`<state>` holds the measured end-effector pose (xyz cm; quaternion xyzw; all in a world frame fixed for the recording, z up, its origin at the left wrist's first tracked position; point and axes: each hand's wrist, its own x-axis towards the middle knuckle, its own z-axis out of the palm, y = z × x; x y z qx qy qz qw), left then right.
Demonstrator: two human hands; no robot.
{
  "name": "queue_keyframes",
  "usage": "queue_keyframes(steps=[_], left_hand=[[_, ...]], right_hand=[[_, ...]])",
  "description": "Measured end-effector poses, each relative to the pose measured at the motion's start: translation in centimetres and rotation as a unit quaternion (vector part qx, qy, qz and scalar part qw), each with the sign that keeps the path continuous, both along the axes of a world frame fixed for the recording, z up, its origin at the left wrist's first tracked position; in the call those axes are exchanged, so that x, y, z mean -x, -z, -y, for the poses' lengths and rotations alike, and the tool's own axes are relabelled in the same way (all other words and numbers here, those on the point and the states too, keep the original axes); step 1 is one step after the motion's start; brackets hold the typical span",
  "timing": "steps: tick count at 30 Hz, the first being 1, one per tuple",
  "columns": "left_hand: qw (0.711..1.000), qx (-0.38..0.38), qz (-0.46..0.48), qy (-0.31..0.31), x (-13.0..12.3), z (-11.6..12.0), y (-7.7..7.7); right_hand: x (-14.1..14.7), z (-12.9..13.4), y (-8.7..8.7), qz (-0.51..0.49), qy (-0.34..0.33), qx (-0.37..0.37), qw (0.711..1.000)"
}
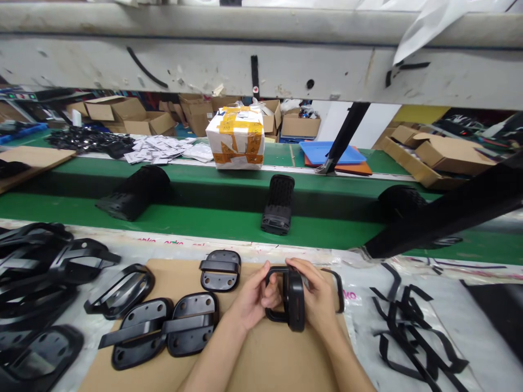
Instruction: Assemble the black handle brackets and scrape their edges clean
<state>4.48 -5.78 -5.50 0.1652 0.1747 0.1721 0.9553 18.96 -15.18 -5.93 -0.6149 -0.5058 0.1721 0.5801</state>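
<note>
Both my hands hold up a black moulded plastic part (295, 299) with a loop-shaped frame, above a brown cardboard sheet (269, 359). My left hand (254, 296) grips its left side, and my right hand (314, 291) presses on its top and right side. A thin black curved strip (339, 291) lies just beyond my right hand. Several similar black plate-like parts lie on the sheet, the nearest (220, 270) just ahead of my hands, and another (191, 324) is left of my left hand. More are piled at the far left (38, 272).
A green conveyor belt (196, 223) runs across ahead, carrying black parts (278, 204) and a taped cardboard box (235, 139). A tangle of black strips (412, 332) lies on plastic sheeting to the right. A black bar (445, 215) crosses the upper right.
</note>
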Motion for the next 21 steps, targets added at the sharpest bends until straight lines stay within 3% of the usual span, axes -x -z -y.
queue_keyframes(steps=[5, 8, 10, 12, 15, 18, 21], left_hand=[[0.998, -0.048, 0.042, 0.005, 0.2, 0.3, 0.0], [0.998, -0.039, 0.05, 0.007, 0.3, 0.1, -0.1], [0.998, -0.049, 0.013, -0.021, 0.1, 0.1, -0.2], [0.99, -0.112, -0.048, -0.078, -0.2, 0.3, -0.2], [0.933, -0.31, -0.132, -0.123, -0.4, 0.8, -0.3], [0.836, -0.507, -0.194, -0.075, -0.4, 1.3, -0.3], [0.762, -0.603, -0.233, -0.032, -0.1, 1.6, 0.0]], right_hand=[[0.1, 0.2, -0.2, -0.022, -0.008, 0.025, 0.999], [0.2, 0.2, -0.6, -0.064, -0.017, 0.05, 0.997], [0.4, 0.2, -0.9, -0.067, 0.009, 0.045, 0.997], [0.4, 0.1, -1.1, -0.06, 0.05, 0.028, 0.997], [0.1, 0.0, -1.1, -0.058, 0.111, -0.013, 0.992], [-0.5, 0.1, -1.0, -0.051, 0.163, -0.058, 0.984], [-0.7, 0.4, -1.1, -0.036, 0.168, -0.083, 0.982]])
